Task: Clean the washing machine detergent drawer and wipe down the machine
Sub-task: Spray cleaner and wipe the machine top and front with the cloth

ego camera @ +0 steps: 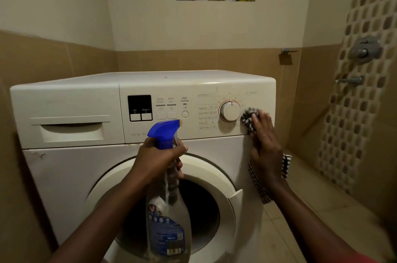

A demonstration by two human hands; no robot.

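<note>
One spray bottle [168, 198], clear with a blue trigger head, hangs nearest the lens in front of the round door [163, 198], its neck wrapped tight in the left hand [160, 160]. One white front-loading washing machine [64, 177] carries one closed detergent drawer [71, 128] at upper left, one dark display [139, 107], and one program dial [229, 111]. One black-and-white striped cloth [249, 119] is pressed flat against the panel just right of the dial by the right hand [265, 144], fingers spread over it.
</note>
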